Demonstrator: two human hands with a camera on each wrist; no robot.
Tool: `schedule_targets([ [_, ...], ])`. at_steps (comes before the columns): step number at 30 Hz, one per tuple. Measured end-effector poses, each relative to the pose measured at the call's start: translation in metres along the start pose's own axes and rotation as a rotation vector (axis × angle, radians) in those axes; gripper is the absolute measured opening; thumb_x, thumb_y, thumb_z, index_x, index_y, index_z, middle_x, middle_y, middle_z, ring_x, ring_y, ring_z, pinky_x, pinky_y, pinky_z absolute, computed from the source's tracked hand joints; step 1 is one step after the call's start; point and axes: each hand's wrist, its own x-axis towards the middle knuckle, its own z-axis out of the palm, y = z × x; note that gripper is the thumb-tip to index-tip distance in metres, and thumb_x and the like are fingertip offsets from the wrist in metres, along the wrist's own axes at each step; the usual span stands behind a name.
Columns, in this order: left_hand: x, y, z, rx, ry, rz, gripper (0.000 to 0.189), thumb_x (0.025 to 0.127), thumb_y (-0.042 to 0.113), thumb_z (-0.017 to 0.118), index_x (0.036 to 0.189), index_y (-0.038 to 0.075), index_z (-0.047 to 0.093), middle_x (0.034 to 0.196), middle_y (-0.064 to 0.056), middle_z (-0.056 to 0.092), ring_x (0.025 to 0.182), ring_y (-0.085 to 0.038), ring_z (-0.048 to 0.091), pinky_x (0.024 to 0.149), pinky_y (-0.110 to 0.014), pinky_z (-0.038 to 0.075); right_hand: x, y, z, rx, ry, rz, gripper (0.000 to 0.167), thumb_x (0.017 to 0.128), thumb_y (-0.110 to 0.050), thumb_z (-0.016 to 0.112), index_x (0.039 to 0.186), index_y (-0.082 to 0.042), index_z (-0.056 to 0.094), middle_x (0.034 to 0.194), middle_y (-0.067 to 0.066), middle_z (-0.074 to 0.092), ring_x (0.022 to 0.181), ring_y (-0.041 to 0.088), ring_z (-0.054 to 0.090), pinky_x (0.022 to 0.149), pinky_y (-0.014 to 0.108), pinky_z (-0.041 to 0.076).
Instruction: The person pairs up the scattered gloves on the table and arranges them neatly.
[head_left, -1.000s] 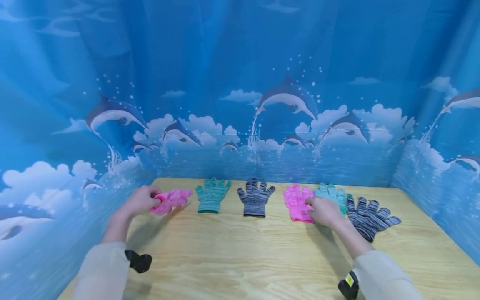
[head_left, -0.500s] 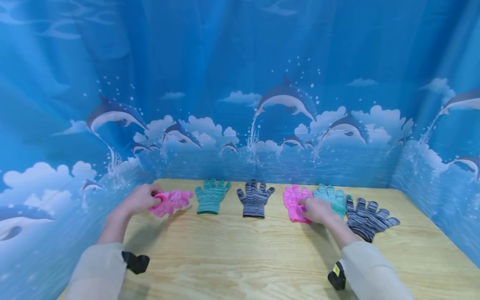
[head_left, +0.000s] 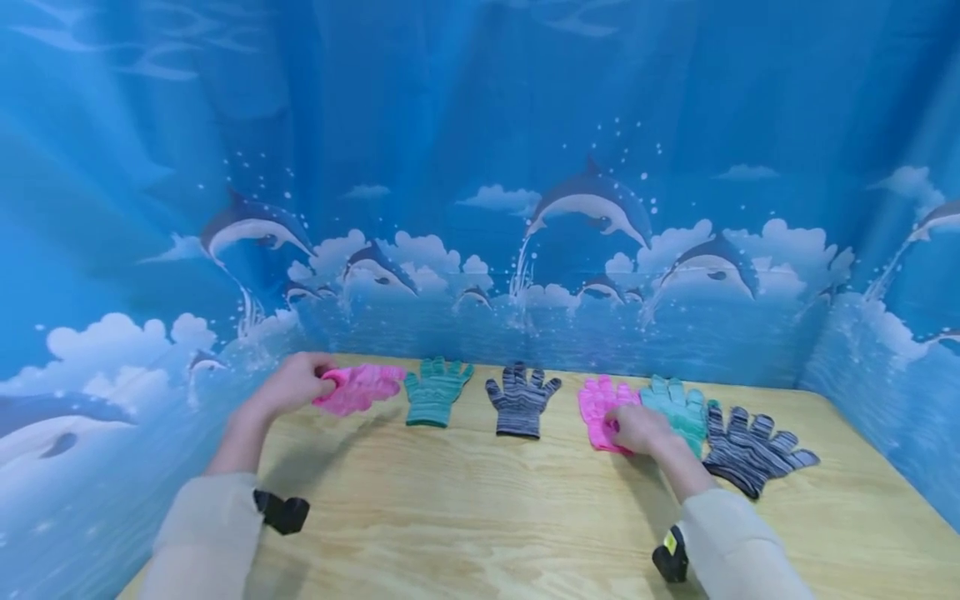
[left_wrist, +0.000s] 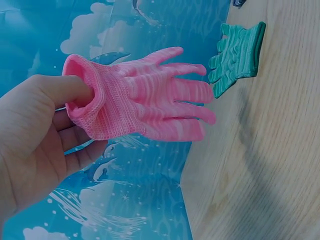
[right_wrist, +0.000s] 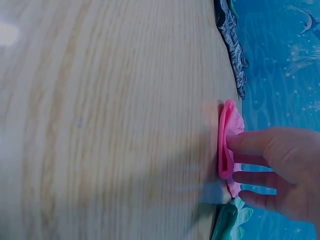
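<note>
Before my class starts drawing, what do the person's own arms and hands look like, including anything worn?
Off-white sleeves stop short of the wrists. A small black device sits at each sleeve's end; the right one bears a yellow patch. The left hand and right hand are bare.

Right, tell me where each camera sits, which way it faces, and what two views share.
Head: on the head, facing forward and down at the table and dolphin backdrop; left hand, right hand and sleeves show.
Left wrist: on that wrist, looking along the hand at the left pink glove it pinches; the left hand shows.
Right wrist: on that wrist, looking at the right pink glove; the right hand shows.
Shared: head and left wrist both show the left pink glove.
</note>
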Motion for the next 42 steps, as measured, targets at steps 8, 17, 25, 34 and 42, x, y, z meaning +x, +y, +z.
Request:
schedule_targets([
  [8, -0.001, -0.003, 0.001, 0.037, 0.010, -0.008, 0.017, 0.081, 0.001, 0.053, 0.096, -0.002, 0.059, 0.071, -0.006, 0.049, 0.062, -0.018, 0.043, 0.054, -0.031, 0.039, 0.000, -0.009, 0.002, -0.024, 0.001, 0.001, 0.026, 0.077, 0.004, 0.054, 0.059, -0.015, 0.048, 0.057, -0.003, 0.029, 0.056, 0.012, 0.026, 0.053, 0.027, 0.024],
  [17, 0.001, -0.005, 0.004, 0.070, 0.010, 0.004, 0.009, 0.081, 0.001, 0.052, 0.088, 0.002, 0.057, 0.066, -0.005, 0.046, 0.057, -0.017, 0.039, 0.052, -0.030, 0.035, 0.003, -0.013, 0.006, -0.072, 0.091, -0.049, 0.032, 0.068, 0.010, 0.046, 0.054, -0.017, 0.040, 0.056, -0.003, 0.028, 0.056, 0.012, 0.027, 0.049, 0.026, 0.025],
  [25, 0.000, -0.003, 0.004, 0.070, -0.005, 0.004, 0.012, 0.081, 0.003, 0.053, 0.092, 0.000, 0.058, 0.068, -0.005, 0.048, 0.059, -0.017, 0.042, 0.053, -0.031, 0.037, 0.001, -0.011, 0.008, -0.091, 0.076, -0.060, 0.027, 0.073, 0.009, 0.053, 0.065, -0.017, 0.059, 0.064, -0.003, 0.050, 0.062, 0.014, 0.044, 0.055, 0.031, 0.040],
  [34, -0.003, -0.001, 0.003, 0.059, -0.013, -0.002, 0.016, 0.079, 0.001, 0.053, 0.094, -0.002, 0.058, 0.069, -0.006, 0.049, 0.059, -0.018, 0.043, 0.053, -0.031, 0.038, -0.003, -0.004, 0.002, -0.050, 0.148, -0.100, 0.020, 0.074, 0.006, 0.058, 0.070, -0.014, 0.062, 0.064, -0.005, 0.052, 0.058, 0.012, 0.045, 0.053, 0.027, 0.038],
  [42, -0.002, -0.001, 0.002, 0.086, -0.028, 0.013, 0.011, 0.077, -0.001, 0.054, 0.086, 0.002, 0.059, 0.067, -0.005, 0.050, 0.059, -0.017, 0.044, 0.053, -0.030, 0.039, -0.008, -0.003, -0.019, -0.059, 0.206, -0.096, 0.018, 0.075, 0.001, 0.063, 0.088, -0.009, 0.071, 0.078, 0.003, 0.064, 0.067, 0.016, 0.056, 0.056, 0.030, 0.045],
])
